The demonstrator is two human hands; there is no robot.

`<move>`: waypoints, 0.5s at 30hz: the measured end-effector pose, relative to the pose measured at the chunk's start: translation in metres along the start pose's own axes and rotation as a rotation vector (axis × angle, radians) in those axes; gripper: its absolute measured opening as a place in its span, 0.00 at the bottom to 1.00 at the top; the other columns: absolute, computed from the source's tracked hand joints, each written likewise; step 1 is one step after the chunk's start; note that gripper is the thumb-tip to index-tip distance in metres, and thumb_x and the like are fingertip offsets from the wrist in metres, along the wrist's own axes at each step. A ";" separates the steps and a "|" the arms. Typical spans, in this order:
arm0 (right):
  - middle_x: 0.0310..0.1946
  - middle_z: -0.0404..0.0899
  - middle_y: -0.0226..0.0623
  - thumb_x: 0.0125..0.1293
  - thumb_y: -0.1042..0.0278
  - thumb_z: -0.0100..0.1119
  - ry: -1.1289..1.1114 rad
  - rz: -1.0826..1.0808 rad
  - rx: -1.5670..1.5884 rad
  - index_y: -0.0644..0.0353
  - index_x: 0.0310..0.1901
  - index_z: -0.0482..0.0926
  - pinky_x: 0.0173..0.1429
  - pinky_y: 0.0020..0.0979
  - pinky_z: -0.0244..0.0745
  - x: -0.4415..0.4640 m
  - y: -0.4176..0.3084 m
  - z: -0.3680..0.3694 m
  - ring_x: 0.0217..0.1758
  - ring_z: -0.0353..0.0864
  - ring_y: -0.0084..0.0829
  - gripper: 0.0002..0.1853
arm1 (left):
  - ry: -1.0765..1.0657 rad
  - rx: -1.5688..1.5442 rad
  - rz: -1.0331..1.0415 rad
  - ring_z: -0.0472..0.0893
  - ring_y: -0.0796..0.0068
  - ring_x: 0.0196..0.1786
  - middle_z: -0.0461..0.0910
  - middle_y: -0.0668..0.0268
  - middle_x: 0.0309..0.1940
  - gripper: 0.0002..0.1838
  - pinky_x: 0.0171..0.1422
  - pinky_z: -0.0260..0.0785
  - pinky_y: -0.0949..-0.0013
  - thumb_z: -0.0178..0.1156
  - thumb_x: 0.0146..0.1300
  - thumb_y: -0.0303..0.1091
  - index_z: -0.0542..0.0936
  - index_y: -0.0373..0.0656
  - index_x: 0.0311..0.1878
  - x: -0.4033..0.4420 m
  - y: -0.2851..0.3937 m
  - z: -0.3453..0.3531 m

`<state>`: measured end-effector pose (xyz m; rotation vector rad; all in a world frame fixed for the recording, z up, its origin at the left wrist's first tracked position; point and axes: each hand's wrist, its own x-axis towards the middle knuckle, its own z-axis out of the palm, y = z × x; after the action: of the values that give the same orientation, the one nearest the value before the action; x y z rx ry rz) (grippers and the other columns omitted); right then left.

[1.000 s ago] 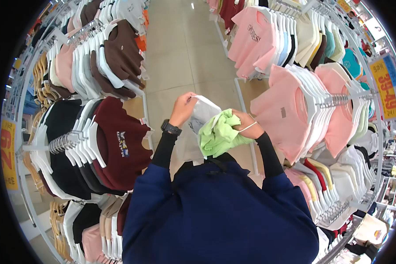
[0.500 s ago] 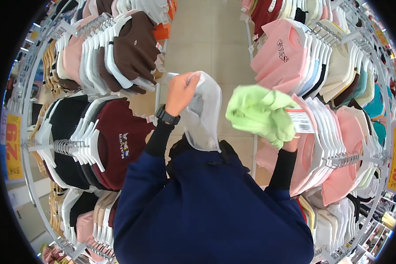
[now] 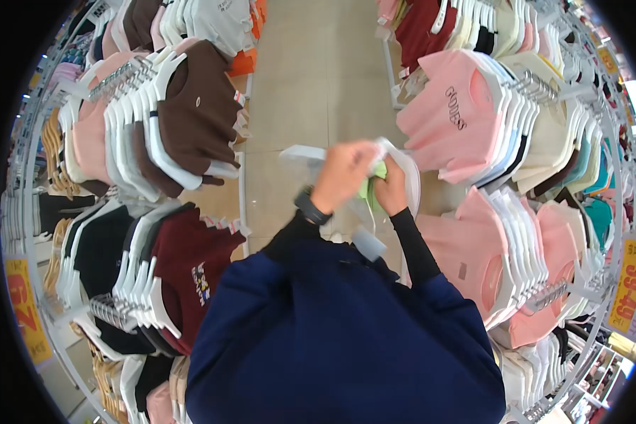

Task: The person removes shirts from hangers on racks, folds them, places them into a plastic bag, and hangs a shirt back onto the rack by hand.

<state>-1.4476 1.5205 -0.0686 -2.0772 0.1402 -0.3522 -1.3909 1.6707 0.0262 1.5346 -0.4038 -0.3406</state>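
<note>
Both hands meet in front of my chest over the aisle. My left hand (image 3: 346, 173), with a dark watch (image 3: 312, 205) at the wrist, is smeared by motion; its fingers look closed on a clear plastic bag (image 3: 408, 164). Right beside it, my right hand (image 3: 392, 185) is closed around a light green garment (image 3: 369, 196). Only a small bunch of the green cloth shows, between the hands and partly inside or behind the bag; which, I cannot tell. A white tag (image 3: 369, 242) dangles below on a thin string.
Clothing racks line both sides of the aisle floor (image 3: 290, 85). To the left hang a brown top (image 3: 198, 106) and a maroon top (image 3: 180, 261). A pink top with lettering (image 3: 449, 106) and more pink tops (image 3: 466, 254) hang close on the right.
My right hand has brought the green garment left and inward to the bag. My left hand has moved right and down, so the hands are now together. The view has shifted slightly.
</note>
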 end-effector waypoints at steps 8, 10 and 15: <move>0.43 0.82 0.53 0.57 0.76 0.53 -0.418 0.408 0.480 0.69 0.47 0.78 0.52 0.42 0.76 0.073 0.001 0.022 0.48 0.82 0.50 0.16 | -0.061 0.083 0.200 0.67 0.58 0.20 0.72 0.50 0.20 0.12 0.28 0.63 0.64 0.57 0.69 0.34 0.81 0.33 0.43 0.053 0.009 -0.001; 0.43 0.82 0.53 0.57 0.75 0.53 -0.464 0.443 0.540 0.69 0.47 0.78 0.52 0.42 0.76 0.084 0.008 0.032 0.48 0.82 0.50 0.16 | -0.085 0.051 0.196 0.67 0.58 0.20 0.72 0.50 0.21 0.12 0.28 0.63 0.63 0.57 0.69 0.35 0.82 0.34 0.43 0.066 0.015 -0.012; 0.43 0.82 0.53 0.58 0.73 0.54 -0.609 0.442 0.550 0.69 0.47 0.78 0.52 0.43 0.76 0.134 0.026 0.062 0.49 0.82 0.51 0.16 | -0.027 -0.029 0.261 0.71 0.64 0.21 0.77 0.50 0.24 0.11 0.30 0.66 0.66 0.57 0.70 0.32 0.82 0.33 0.45 0.098 0.014 -0.036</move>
<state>-1.2999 1.5256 -0.0948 -1.4721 0.1133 0.4685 -1.2876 1.6579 0.0442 1.4296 -0.6110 -0.1625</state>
